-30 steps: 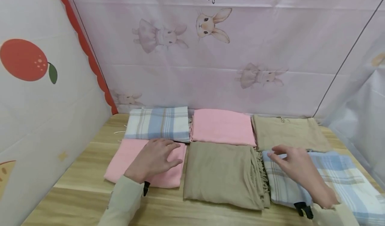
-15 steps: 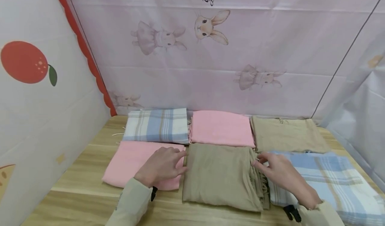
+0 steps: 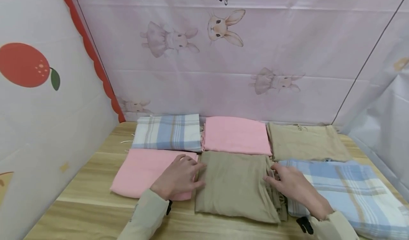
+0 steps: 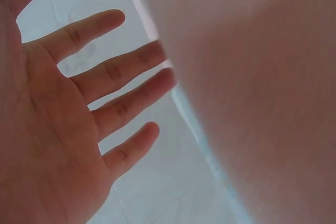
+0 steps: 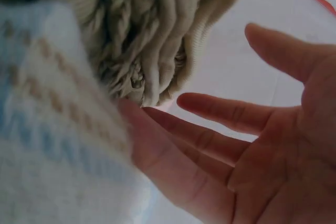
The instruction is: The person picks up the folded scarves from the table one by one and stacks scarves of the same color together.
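Note:
A folded khaki scarf (image 3: 233,186) lies at the front middle of the table, its layered, fringed edge (image 5: 152,40) facing right. My left hand (image 3: 180,174) hovers over the right part of a folded pink scarf (image 3: 137,174), with fingertips at the khaki scarf's left edge. In the left wrist view its fingers (image 4: 123,74) are spread and fairly straight. My right hand (image 3: 292,183) is at the fringed edge, thumb and fingers apart. Beneath it lies a blue-and-white plaid scarf (image 3: 348,190). The right wrist view shows its relaxed fingers (image 5: 226,111) right beside the fringe.
Along the back of the wooden table (image 3: 86,197) lie a plaid scarf (image 3: 167,131), a pink scarf (image 3: 236,135) and a beige scarf (image 3: 308,142), all folded. A rabbit-print curtain (image 3: 223,83) stands directly behind them, with white sheets on both sides.
My left hand has moved right from over the pink scarf to the khaki scarf's left edge. My right hand has moved left from over the plaid scarf to the fringed edge.

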Demonstrator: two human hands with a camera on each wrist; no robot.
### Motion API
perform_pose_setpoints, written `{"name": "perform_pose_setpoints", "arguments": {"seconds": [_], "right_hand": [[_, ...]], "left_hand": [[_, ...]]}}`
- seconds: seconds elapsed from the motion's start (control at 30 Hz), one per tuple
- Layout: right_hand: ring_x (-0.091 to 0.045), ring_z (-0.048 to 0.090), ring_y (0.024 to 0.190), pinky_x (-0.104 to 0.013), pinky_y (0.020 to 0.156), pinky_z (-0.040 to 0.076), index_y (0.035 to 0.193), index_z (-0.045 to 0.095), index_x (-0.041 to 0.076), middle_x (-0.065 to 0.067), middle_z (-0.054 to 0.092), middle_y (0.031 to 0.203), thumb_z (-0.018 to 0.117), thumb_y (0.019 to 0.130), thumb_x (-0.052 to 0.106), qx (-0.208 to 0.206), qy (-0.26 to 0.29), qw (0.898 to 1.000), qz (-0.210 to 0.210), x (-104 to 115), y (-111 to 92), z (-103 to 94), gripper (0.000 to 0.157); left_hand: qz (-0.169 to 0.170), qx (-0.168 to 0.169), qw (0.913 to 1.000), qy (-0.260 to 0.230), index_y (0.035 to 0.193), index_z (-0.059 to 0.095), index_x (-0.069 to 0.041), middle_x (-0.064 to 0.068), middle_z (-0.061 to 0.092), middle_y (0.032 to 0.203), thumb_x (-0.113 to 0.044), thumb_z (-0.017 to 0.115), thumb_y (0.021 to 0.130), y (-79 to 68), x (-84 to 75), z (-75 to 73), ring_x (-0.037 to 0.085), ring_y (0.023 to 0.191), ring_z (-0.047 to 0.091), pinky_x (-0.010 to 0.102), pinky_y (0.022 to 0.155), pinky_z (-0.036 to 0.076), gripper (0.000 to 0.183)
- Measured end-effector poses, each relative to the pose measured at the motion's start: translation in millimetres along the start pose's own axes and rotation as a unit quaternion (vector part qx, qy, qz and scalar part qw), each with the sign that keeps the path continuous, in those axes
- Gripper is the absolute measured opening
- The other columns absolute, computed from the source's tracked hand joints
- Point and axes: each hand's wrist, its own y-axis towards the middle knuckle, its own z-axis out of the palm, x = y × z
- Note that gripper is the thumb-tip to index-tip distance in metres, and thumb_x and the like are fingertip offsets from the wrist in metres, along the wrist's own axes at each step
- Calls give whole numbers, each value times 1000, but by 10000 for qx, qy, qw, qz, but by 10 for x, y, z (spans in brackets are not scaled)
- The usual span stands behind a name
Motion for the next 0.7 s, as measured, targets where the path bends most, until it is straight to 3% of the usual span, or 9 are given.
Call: {"name": "perform_pose_setpoints", "arguments": {"seconds": [0.2, 0.27, 0.4, 0.5, 0.57, 0.63, 0.7], "right_hand": [[-15, 54, 59, -38, 60, 48, 126, 60, -8, -2, 61, 74, 72, 95, 35, 357, -121, 9993, 46, -18, 64, 74, 54], [-16, 55, 60, -38, 59, 47, 122, 62, -6, -3, 61, 76, 74, 94, 34, 384, -164, 9991, 53, -13, 85, 114, 50], [-14, 46, 58, -32, 55, 38, 96, 63, 4, -2, 52, 69, 77, 91, 27, 268, -137, 9995, -85, 5, 121, 185, 27], [-14, 39, 56, -30, 54, 33, 83, 56, 11, 0, 42, 64, 78, 90, 23, 275, -23, 9992, -298, 16, 143, 215, 27], [-15, 41, 58, -32, 56, 35, 83, 56, 10, 0, 44, 65, 79, 90, 22, 317, -30, 9988, -364, 24, 157, 218, 26], [-21, 54, 68, -37, 62, 46, 91, 63, 3, -4, 57, 75, 80, 88, 21, 295, -142, 9986, -425, 30, 166, 208, 25], [-26, 59, 75, -42, 67, 48, 94, 65, 2, -6, 61, 79, 81, 87, 20, 288, -244, 9982, -472, 36, 177, 194, 25]], "left_hand": [[-102, 326, 9994, -98, 135, 66, -17, 3, 74, 114, -45, 66, 95, 37, -55, 39, 28, 112, 63, 52, 110, 34, 49], [-156, 431, 9989, -117, 136, 67, -17, 3, 74, 115, -46, 67, 95, 34, -61, 49, 29, 115, 62, 54, 111, 33, 50], [-333, 499, 9980, -198, 132, 70, -18, 1, 74, 113, -45, 68, 94, -5, -57, 58, 28, 116, 61, 56, 112, 31, 48], [-418, 480, 9977, -230, 130, 71, -17, 0, 75, 111, -43, 70, 92, -33, -53, 52, 27, 115, 62, 57, 111, 31, 46], [-430, 472, 9976, -258, 129, 72, -16, 1, 75, 110, -42, 71, 92, -35, -58, 45, 27, 114, 62, 57, 111, 31, 45], [-428, 484, 9975, -277, 129, 72, -16, 2, 74, 111, -43, 72, 91, -27, -66, 36, 26, 114, 62, 57, 110, 32, 46], [-425, 455, 9976, -296, 128, 72, -15, 4, 74, 111, -42, 73, 91, -14, -73, 27, 26, 113, 62, 57, 108, 34, 46]]}}
